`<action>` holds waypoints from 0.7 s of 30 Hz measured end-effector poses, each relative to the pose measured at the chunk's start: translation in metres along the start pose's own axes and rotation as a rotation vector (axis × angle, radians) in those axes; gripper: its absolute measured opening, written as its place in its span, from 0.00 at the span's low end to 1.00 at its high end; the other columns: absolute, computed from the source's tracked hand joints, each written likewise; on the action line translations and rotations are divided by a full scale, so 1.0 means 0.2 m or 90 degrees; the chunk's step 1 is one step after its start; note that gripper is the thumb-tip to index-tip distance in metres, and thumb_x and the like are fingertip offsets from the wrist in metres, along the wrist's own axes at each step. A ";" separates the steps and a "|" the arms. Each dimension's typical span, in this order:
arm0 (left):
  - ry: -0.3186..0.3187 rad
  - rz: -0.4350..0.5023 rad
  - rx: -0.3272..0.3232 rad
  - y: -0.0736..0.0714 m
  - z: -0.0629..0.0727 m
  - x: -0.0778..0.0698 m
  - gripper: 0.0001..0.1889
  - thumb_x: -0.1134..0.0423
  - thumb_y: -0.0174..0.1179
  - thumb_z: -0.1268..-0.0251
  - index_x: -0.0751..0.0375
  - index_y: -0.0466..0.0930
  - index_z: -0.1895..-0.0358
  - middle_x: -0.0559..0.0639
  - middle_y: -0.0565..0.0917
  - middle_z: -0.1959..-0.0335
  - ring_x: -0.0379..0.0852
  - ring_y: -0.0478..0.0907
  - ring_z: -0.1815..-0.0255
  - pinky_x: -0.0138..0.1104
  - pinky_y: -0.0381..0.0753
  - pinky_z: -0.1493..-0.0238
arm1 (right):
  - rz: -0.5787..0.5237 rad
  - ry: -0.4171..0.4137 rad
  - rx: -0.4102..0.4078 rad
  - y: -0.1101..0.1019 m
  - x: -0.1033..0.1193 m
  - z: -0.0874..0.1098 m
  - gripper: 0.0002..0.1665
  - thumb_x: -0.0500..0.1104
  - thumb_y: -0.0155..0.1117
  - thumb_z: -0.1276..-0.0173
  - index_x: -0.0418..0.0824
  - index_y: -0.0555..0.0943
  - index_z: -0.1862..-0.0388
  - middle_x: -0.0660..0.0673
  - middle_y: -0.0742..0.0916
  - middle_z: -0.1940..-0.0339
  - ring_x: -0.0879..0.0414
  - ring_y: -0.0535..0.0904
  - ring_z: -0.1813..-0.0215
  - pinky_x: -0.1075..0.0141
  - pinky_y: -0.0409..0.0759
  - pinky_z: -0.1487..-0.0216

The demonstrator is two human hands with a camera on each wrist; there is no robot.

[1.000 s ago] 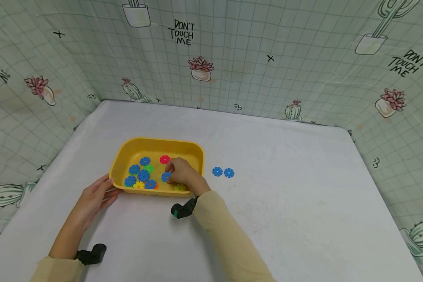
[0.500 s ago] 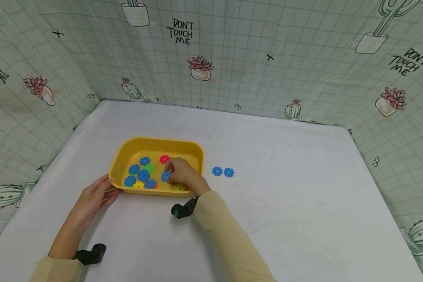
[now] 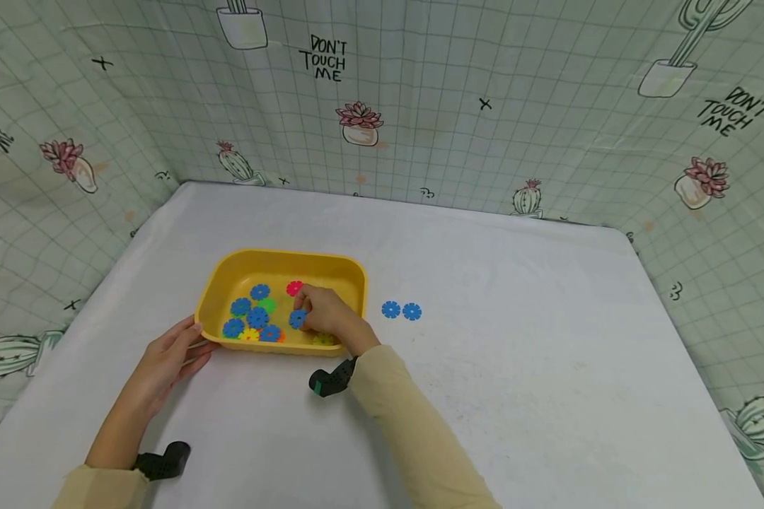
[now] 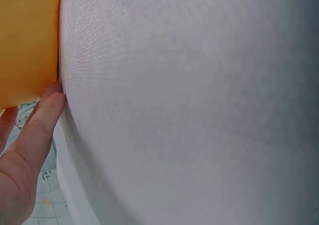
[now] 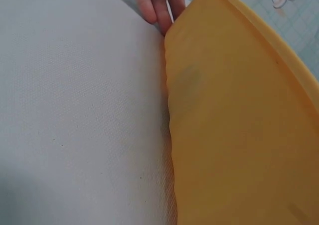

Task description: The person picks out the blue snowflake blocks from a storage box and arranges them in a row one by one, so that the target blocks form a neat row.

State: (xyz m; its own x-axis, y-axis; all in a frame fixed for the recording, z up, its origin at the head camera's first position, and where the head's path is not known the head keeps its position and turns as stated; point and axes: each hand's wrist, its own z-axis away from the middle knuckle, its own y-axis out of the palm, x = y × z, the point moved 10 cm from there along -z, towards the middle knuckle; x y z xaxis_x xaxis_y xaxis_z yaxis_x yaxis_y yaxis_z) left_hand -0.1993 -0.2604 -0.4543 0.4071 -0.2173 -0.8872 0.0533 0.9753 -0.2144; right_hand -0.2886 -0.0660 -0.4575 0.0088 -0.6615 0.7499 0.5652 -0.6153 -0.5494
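In the head view, a yellow plastic tray (image 3: 280, 350) stands on the white table, holding several flower-shaped toy discs. My left hand (image 3: 168, 357) grips the tray's near left corner, thumb at the rim and fingers against the front wall; the left wrist view shows its fingers (image 4: 37, 127) low against the tray. My right hand (image 3: 327, 311) reaches inside over the near wall and pinches a blue flower disc (image 3: 297, 319), partly hidden by the fingers. Close by lies a pink disc (image 3: 293, 288). Several blue discs (image 3: 257, 317), a green disc (image 3: 267, 305) and a yellow disc (image 3: 250, 334) lie at the left.
Two blue discs (image 3: 401, 310) lie side by side on the white tablecloth (image 3: 516, 353), just right of the tray. A pale curtain (image 3: 420, 106) with cactus prints hangs behind and at both sides. Each wrist wears a black strap mount (image 3: 332, 378).
Almost nothing moves. The right hand's fingertips and the blue disc stay in about the same place, and the left hand stays at the tray corner. The whole view shifts very slightly.
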 end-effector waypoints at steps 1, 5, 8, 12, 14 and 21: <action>-0.001 0.000 -0.001 0.00 0.00 0.00 0.36 0.46 0.39 0.28 0.66 0.42 0.27 0.34 0.76 0.60 0.22 0.76 0.63 0.21 0.80 0.56 | 0.003 -0.002 0.000 0.00 0.00 0.00 0.14 0.31 0.65 0.41 0.44 0.73 0.61 0.48 0.73 0.71 0.56 0.70 0.67 0.74 0.69 0.72; -0.003 -0.006 -0.009 0.00 0.00 0.01 0.36 0.46 0.39 0.28 0.65 0.42 0.27 0.37 0.76 0.57 0.21 0.76 0.63 0.21 0.80 0.56 | 0.031 -0.025 -0.003 -0.01 0.02 0.00 0.12 0.31 0.64 0.40 0.44 0.73 0.61 0.48 0.73 0.73 0.56 0.69 0.69 0.75 0.68 0.74; -0.003 -0.010 -0.011 0.00 0.00 0.01 0.36 0.46 0.39 0.27 0.65 0.43 0.27 0.39 0.77 0.56 0.21 0.76 0.63 0.21 0.80 0.56 | 0.053 -0.038 -0.007 -0.01 0.03 0.00 0.11 0.32 0.63 0.40 0.43 0.74 0.61 0.49 0.73 0.73 0.57 0.69 0.69 0.75 0.68 0.74; -0.001 -0.012 -0.011 0.00 0.00 0.01 0.35 0.46 0.38 0.27 0.65 0.43 0.27 0.40 0.76 0.56 0.21 0.76 0.63 0.21 0.80 0.56 | 0.058 -0.040 -0.008 -0.01 0.04 0.01 0.10 0.32 0.62 0.39 0.43 0.75 0.62 0.49 0.73 0.73 0.57 0.70 0.69 0.75 0.68 0.74; -0.001 -0.013 -0.012 0.00 0.00 0.01 0.35 0.46 0.38 0.27 0.65 0.43 0.27 0.40 0.76 0.56 0.21 0.76 0.63 0.21 0.80 0.56 | 0.057 -0.043 -0.009 -0.01 0.04 0.01 0.09 0.32 0.61 0.39 0.43 0.75 0.62 0.49 0.74 0.73 0.57 0.70 0.69 0.75 0.68 0.74; -0.008 -0.010 -0.017 0.00 0.00 0.01 0.36 0.46 0.38 0.28 0.64 0.43 0.26 0.40 0.76 0.56 0.21 0.75 0.63 0.21 0.80 0.56 | 0.073 -0.058 -0.016 -0.02 0.06 0.02 0.07 0.34 0.60 0.37 0.43 0.75 0.61 0.49 0.74 0.73 0.58 0.70 0.70 0.76 0.69 0.73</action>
State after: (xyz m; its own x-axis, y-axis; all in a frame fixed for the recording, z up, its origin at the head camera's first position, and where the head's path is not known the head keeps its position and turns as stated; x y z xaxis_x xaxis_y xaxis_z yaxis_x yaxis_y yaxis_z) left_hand -0.1981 -0.2616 -0.4559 0.4185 -0.2324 -0.8780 0.0352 0.9701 -0.2400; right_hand -0.2876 -0.0705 -0.4444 0.1471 -0.6868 0.7118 0.5352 -0.5499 -0.6412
